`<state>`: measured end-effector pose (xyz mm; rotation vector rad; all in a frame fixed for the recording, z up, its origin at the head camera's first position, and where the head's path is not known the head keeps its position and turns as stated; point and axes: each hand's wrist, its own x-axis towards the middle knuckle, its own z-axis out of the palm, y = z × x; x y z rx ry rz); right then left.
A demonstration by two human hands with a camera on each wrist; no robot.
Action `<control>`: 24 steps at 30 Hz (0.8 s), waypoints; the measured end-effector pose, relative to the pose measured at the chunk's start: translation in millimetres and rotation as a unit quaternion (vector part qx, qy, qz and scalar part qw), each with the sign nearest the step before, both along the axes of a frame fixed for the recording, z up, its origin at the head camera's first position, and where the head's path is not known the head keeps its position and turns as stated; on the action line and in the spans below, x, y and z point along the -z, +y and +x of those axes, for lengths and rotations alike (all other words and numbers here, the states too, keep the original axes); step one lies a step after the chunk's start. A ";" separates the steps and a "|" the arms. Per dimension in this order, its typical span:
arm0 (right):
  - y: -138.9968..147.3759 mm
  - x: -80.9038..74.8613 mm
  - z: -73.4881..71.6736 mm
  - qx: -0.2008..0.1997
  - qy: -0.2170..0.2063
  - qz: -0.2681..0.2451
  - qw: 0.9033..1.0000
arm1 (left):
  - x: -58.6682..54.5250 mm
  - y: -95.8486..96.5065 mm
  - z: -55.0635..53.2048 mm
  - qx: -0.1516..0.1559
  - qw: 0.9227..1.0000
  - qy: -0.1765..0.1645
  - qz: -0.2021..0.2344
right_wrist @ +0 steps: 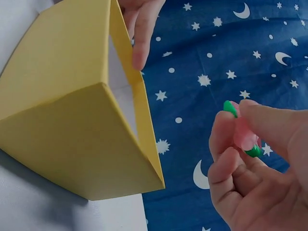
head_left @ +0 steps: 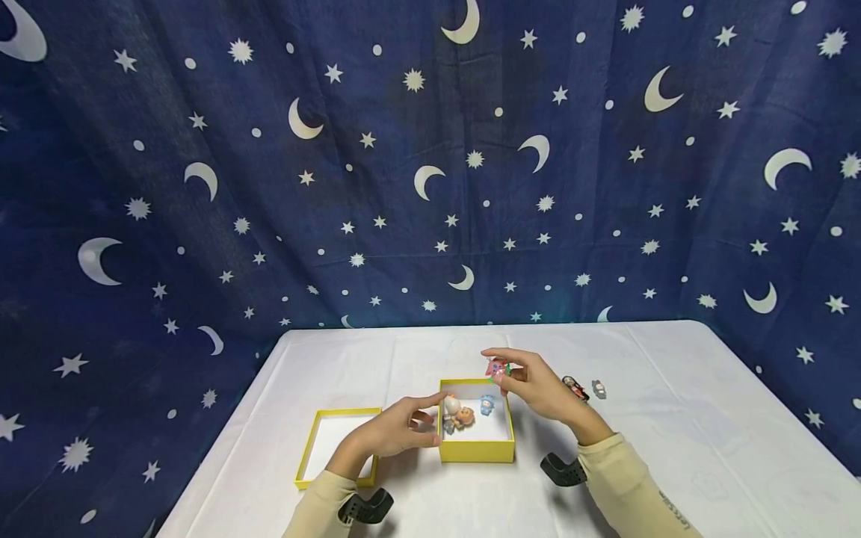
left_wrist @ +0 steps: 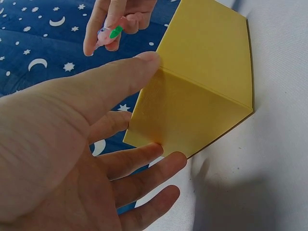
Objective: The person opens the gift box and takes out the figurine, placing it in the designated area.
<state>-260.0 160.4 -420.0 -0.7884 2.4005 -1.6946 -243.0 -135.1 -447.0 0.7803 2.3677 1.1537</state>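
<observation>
In the head view a yellow box [head_left: 477, 451] with a white inside stands open-topped on the table. My left hand [head_left: 397, 427] rests against its left side, fingers spread and fairly straight, with the thumb at the near edge. Above the far right rim, my right hand [head_left: 538, 385] pinches a small pink figurine [head_left: 496, 368] with green parts between thumb and fingers. Inside the box, a blue figurine [head_left: 487, 404] stands apart on the right, while an orange-brown figurine [head_left: 465, 416] and a whitish one [head_left: 452, 404] cluster at the left. The right wrist view shows the figurine [right_wrist: 246, 132] partly covered by fingertips.
A yellow-rimmed lid [head_left: 332, 442] lies left of the box, partly behind my left forearm. Right of my right hand, a dark red and black figurine [head_left: 575, 388] and a grey figurine [head_left: 599, 388] lie on the white table [head_left: 673, 418]. A starry blue curtain [head_left: 377, 246] hangs behind.
</observation>
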 end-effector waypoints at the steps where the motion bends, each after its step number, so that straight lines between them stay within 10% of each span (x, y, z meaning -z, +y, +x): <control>1: 1.1 -0.4 0.0 0.000 0.003 0.003 1.000 | -0.2 0.1 0.1 0.001 1.000 0.001 0.000; 24: 20.6 -14.4 4.3 0.021 0.013 0.068 0.997 | -0.5 -0.9 0.5 -0.004 1.000 -0.002 -0.003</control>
